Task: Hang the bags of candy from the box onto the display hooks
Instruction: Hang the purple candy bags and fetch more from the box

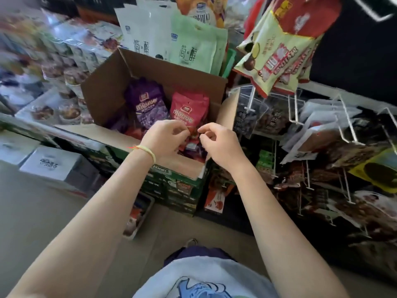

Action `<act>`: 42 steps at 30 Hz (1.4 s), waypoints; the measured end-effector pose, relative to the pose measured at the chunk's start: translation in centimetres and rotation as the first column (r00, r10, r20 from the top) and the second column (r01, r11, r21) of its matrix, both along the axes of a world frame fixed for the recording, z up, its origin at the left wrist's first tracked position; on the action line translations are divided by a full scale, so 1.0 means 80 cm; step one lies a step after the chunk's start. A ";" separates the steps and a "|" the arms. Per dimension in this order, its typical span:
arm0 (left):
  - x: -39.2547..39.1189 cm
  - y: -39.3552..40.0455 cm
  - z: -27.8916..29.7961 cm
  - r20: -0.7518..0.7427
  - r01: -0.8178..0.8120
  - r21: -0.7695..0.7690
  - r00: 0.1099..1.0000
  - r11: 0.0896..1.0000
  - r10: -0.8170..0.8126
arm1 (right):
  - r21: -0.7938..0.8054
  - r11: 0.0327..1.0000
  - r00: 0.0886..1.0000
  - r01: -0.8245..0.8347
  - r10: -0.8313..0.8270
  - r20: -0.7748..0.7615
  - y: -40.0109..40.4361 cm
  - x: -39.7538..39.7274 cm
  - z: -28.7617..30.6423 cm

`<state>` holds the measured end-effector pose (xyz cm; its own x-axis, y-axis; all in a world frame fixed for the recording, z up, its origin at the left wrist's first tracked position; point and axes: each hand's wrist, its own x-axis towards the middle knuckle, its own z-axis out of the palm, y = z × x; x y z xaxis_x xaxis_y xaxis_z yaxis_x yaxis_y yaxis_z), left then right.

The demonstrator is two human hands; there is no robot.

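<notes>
Candy bags filled the open cardboard box (111, 87), and a red bag (191, 134) at its near side was pinched between the left hand (166, 137) and the right hand (217, 143), fingers curled on its edge. Just beyond the grip stood a purple bag (148, 106); wire display hooks (348, 123) with hanging snack packets lay to its right.

In the box (120, 82), the purple bag (148, 104) and the red bag (189, 108) each carry a brand reading roughly "meiyue"; behind the box, the white pouch (139, 35) and the green pouch (191, 41) both read "简醇"; other print is too blurred.
</notes>
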<state>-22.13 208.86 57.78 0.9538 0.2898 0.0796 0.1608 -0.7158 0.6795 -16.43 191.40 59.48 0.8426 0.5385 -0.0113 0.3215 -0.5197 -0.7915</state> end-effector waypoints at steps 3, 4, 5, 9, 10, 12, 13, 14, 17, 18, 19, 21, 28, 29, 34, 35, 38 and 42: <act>0.030 0.044 -0.001 -0.231 0.060 0.117 0.973 0.991 -0.032 | -0.065 0.998 0.997 -0.021 0.016 -0.081 0.050 0.027 -0.008; 0.041 0.060 -0.003 -0.326 0.093 0.147 0.945 0.985 -0.041 | -0.097 0.995 0.994 -0.030 0.019 -0.108 0.065 0.035 -0.009; 0.051 0.076 -0.005 -0.411 0.123 0.164 0.911 0.979 -0.046 | -0.128 0.991 0.991 -0.045 0.028 -0.134 0.080 0.043 -0.012; 0.089 0.140 -0.025 -0.591 0.193 0.215 0.806 0.957 -0.030 | -0.245 0.962 0.969 -0.119 0.059 -0.239 0.131 0.075 -0.027; 0.097 0.152 -0.031 -0.608 0.201 0.213 0.793 0.956 -0.031 | -0.271 0.955 0.963 -0.123 0.049 -0.264 0.142 0.083 -0.028; 0.112 0.176 -0.046 -0.666 0.237 0.189 0.744 0.953 -0.053 | -0.305 0.947 0.951 -0.100 0.001 -0.309 0.163 0.102 -0.034; 0.120 0.187 -0.055 -0.697 0.259 0.167 0.714 0.951 -0.072 | -0.325 0.943 0.946 -0.076 -0.035 -0.323 0.175 0.111 -0.039; 0.127 0.198 -0.063 -0.712 0.271 0.145 0.696 0.952 -0.090 | -0.345 0.938 0.938 -0.041 -0.082 -0.336 0.187 0.121 -0.047; 0.150 0.226 -0.079 -0.703 0.245 0.095 0.703 0.965 -0.109 | -0.353 0.929 0.900 0.108 -0.242 -0.362 0.217 0.148 -0.071; 0.158 0.233 -0.085 -0.682 0.229 0.086 0.723 0.970 -0.110 | -0.347 0.920 0.880 0.181 -0.309 -0.359 0.224 0.155 -0.079; 0.165 0.240 -0.090 -0.670 0.206 0.076 0.736 0.976 -0.103 | -0.353 0.895 0.842 0.273 -0.400 -0.363 0.231 0.160 -0.084; 0.177 0.249 -0.100 -0.633 0.151 0.023 0.767 0.988 -0.103 | -0.387 0.790 0.709 0.476 -0.604 -0.363 0.240 0.168 -0.096; 0.211 0.257 -0.130 -0.522 0.144 -0.260 0.811 0.955 -0.264 | -0.246 0.614 0.503 0.750 -0.771 -0.392 0.243 0.188 -0.137; 0.213 0.259 -0.132 -0.524 0.147 -0.270 0.807 0.952 -0.273 | -0.219 0.619 0.510 0.754 -0.762 -0.398 0.241 0.189 -0.142; 0.223 0.263 -0.134 -0.500 0.123 -0.361 0.811 0.924 -0.303 | -0.073 0.699 0.588 0.711 -0.649 -0.483 0.239 0.180 -0.128; 0.223 0.263 -0.128 -0.477 0.113 -0.409 0.819 0.906 -0.317 | -0.036 0.730 0.626 0.682 -0.609 -0.486 0.238 0.177 -0.121; 0.226 0.266 -0.109 -0.400 0.105 -0.558 0.835 0.823 -0.378 | 0.034 0.822 0.739 0.568 -0.492 -0.462 0.228 0.166 -0.095; 0.221 0.261 -0.065 -0.245 0.068 -0.743 0.898 0.666 -0.365 | 0.149 0.834 0.785 0.531 -0.418 -0.458 0.205 0.149 -0.046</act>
<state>-4.41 229.71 52.61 0.9112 -0.1030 -0.3990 0.3906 -0.0929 0.9159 -4.49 207.82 55.78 0.9436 0.1009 -0.3155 -0.2769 -0.2823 -0.9185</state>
